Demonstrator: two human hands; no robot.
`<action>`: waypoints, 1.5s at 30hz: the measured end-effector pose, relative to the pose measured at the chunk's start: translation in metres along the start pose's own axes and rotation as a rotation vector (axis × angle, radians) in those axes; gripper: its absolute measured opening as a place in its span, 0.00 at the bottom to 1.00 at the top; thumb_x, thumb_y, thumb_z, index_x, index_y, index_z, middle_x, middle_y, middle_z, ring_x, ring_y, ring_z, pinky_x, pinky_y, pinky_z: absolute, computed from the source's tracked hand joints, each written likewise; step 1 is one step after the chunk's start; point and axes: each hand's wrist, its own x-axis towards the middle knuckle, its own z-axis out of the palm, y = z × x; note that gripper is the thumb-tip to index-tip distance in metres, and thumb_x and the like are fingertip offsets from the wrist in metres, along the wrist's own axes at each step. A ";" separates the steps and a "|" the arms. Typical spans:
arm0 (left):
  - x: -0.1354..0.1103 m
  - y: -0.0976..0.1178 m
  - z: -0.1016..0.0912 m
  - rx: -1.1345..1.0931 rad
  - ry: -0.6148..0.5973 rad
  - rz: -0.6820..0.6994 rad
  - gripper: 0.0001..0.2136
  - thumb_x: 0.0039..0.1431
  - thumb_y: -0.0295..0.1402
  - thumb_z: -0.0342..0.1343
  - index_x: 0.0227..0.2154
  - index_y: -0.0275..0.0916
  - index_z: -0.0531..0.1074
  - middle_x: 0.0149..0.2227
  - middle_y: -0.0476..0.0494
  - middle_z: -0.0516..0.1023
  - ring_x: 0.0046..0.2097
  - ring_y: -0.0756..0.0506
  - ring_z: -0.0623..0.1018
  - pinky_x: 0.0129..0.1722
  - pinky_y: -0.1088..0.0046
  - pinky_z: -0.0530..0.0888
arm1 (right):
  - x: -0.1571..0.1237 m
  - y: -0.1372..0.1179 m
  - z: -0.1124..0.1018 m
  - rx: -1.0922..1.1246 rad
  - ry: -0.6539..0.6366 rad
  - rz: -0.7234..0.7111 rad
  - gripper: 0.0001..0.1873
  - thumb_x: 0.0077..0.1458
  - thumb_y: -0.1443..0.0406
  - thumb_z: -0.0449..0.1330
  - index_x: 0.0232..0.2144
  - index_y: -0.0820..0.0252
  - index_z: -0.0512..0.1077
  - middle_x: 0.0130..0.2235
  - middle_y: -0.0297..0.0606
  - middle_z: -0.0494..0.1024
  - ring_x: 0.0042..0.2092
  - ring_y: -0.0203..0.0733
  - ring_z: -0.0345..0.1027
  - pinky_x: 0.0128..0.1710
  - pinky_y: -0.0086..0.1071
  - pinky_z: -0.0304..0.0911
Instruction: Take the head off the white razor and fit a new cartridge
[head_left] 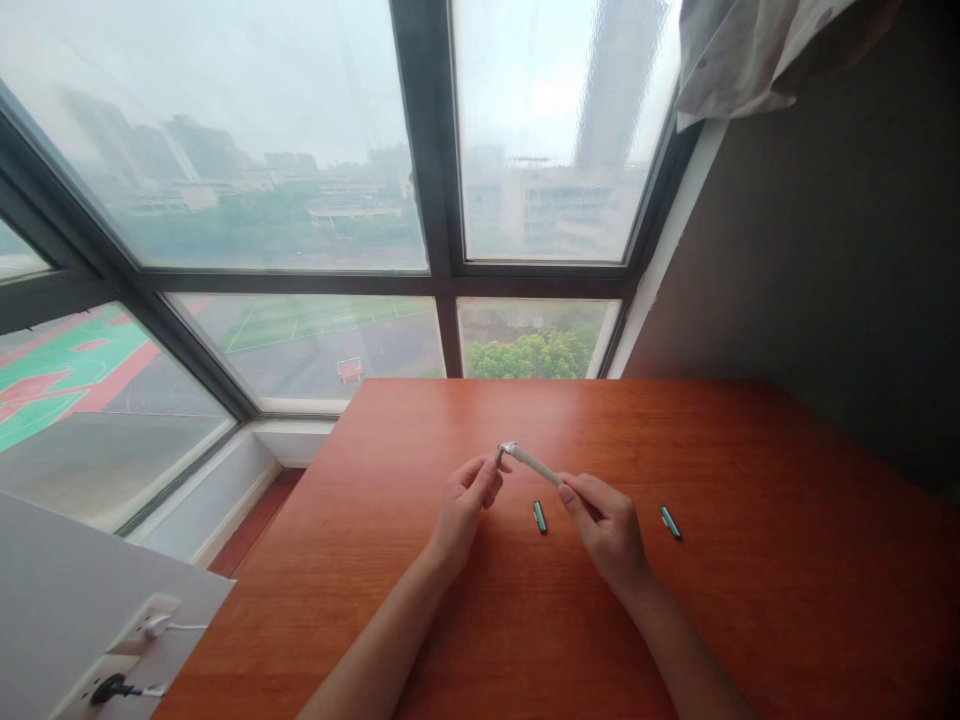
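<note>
My right hand [606,525] grips the lower end of a slim white razor handle [534,463], which slants up and left over the wooden table [750,600]. The handle's metal head [507,449] points toward my left hand [466,502], whose thumb and fingers pinch at that head. Two small teal razor cartridges lie flat on the table: one cartridge [540,516] between my hands, the other cartridge [670,522] just right of my right hand.
A large window [300,200] rises behind the table's far edge, with a sill at the left. A dark wall [825,250] bounds the right side. At the lower left a white surface carries a socket with plugs [127,660]. Cloth hangs at the top right.
</note>
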 end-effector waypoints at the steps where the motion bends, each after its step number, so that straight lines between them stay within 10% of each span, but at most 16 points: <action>1: 0.000 0.000 0.000 -0.006 0.000 -0.007 0.16 0.56 0.46 0.54 0.29 0.35 0.72 0.19 0.54 0.57 0.22 0.53 0.56 0.22 0.75 0.52 | 0.000 0.000 0.000 -0.010 0.009 0.002 0.14 0.60 0.60 0.53 0.36 0.61 0.77 0.25 0.35 0.70 0.26 0.37 0.63 0.25 0.29 0.55; 45: -0.002 0.002 0.001 -0.068 -0.059 -0.047 0.19 0.54 0.49 0.55 0.30 0.34 0.72 0.19 0.53 0.57 0.22 0.53 0.56 0.22 0.75 0.52 | 0.000 0.000 0.001 0.029 0.019 0.024 0.14 0.60 0.59 0.53 0.37 0.61 0.76 0.26 0.36 0.71 0.27 0.37 0.64 0.25 0.28 0.58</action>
